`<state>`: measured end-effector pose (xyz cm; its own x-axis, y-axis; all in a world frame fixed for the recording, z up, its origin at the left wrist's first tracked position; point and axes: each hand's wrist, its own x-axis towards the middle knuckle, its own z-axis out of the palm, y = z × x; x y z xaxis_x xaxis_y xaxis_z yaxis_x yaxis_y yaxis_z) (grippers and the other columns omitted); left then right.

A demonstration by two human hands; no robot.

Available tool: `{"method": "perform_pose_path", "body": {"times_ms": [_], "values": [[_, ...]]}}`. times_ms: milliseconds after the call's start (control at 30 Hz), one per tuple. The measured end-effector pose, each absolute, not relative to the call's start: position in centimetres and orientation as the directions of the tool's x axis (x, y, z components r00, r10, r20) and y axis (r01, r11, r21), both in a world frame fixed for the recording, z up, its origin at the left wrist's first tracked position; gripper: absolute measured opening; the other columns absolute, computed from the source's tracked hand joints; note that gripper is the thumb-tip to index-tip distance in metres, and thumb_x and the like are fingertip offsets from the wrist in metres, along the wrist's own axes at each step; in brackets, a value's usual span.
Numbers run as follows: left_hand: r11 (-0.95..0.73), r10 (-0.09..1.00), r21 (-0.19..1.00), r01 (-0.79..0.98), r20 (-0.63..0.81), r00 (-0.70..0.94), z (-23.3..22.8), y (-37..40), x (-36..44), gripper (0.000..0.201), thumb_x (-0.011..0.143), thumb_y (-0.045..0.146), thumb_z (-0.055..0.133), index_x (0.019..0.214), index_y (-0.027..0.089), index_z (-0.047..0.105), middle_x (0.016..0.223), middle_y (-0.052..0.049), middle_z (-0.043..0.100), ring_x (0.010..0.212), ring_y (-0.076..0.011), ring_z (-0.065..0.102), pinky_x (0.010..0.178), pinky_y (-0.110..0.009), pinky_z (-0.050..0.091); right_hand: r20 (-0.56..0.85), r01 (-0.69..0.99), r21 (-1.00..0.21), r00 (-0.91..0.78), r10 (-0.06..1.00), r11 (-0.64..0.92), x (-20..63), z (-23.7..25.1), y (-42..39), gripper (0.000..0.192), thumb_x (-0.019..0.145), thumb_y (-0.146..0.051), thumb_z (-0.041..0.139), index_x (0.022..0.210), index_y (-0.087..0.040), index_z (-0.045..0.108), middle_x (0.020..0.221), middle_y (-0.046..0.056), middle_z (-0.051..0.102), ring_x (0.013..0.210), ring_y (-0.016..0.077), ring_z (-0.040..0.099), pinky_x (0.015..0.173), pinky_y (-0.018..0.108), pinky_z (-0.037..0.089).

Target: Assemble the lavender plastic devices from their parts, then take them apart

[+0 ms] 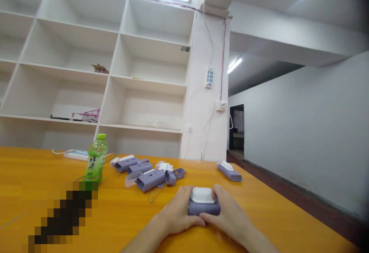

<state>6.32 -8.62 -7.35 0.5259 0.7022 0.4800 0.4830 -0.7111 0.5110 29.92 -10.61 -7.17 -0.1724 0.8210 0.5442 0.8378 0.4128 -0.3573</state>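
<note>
Between my two hands, low over the near part of the table, is a purple-grey plastic housing (204,208) with a white rounded top piece (201,195). My left hand (181,210) grips its left side, the thumb along the near edge. From the right, my right hand (226,214) closes on it the same way, fingers by the white piece. The far end of the housing is hidden. Farther right lies a similar purple-grey unit (230,172) with a white piece on it. Left of my hands are several purple-grey housings (150,180) and a thin metal spring (155,194).
A green drink bottle (96,160) stands on the left of the orange wooden table (121,226). Behind it lies a white power strip (76,154). White shelving (148,82) rises behind the table. A pixelated dark patch covers the area below the bottle.
</note>
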Motion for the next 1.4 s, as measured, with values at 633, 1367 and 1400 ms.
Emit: {"method": "perform_pose_path", "body": {"times_ms": [633, 1367, 1400], "values": [[-0.617, 0.783, 0.407, 0.674, 0.405, 0.473, -6.2, -13.6, 4.5, 0.066, 0.08, 0.071, 0.06, 0.135, 0.035, 0.053, 0.115, -0.007, 0.054, 0.109, -0.0299, 0.051, 0.098, -0.042, 0.041, 0.502, 0.642, -0.521, -0.301, 0.81, 0.562, 29.1, -7.5, -10.1, 0.104, 0.049, -0.059, 0.089, 0.138, -0.022, 0.05, 0.134, 0.013, 0.058, 0.122, 0.033, 0.054, 0.105, 0.04, 0.04], [-0.223, 0.82, 0.259, 0.94, 0.572, 0.037, -12.4, -9.6, -11.8, 0.069, 0.095, 0.041, 0.035, 0.151, 0.002, 0.027, 0.159, -0.026, 0.026, 0.149, -0.0395, 0.02, 0.118, -0.058, 0.027, 0.45, 0.593, -0.567, -0.359, 0.818, 0.572, 28.3, -6.3, -12.6, 0.073, 0.061, -0.051, 0.086, 0.122, -0.022, 0.058, 0.121, 0.008, 0.064, 0.112, 0.0296, 0.059, 0.096, 0.035, 0.046], [-0.213, 0.799, 0.205, 0.955, 0.599, 0.049, -12.3, -9.2, -11.7, 0.065, 0.095, 0.039, 0.034, 0.148, 0.0, 0.032, 0.158, -0.027, 0.03, 0.148, -0.0405, 0.021, 0.117, -0.058, 0.028, 0.446, 0.594, -0.57, -0.357, 0.821, 0.567, 28.4, -6.3, -12.7, 0.073, 0.062, -0.051, 0.086, 0.123, -0.022, 0.058, 0.122, 0.008, 0.064, 0.112, 0.0296, 0.059, 0.096, 0.035, 0.046]]}}
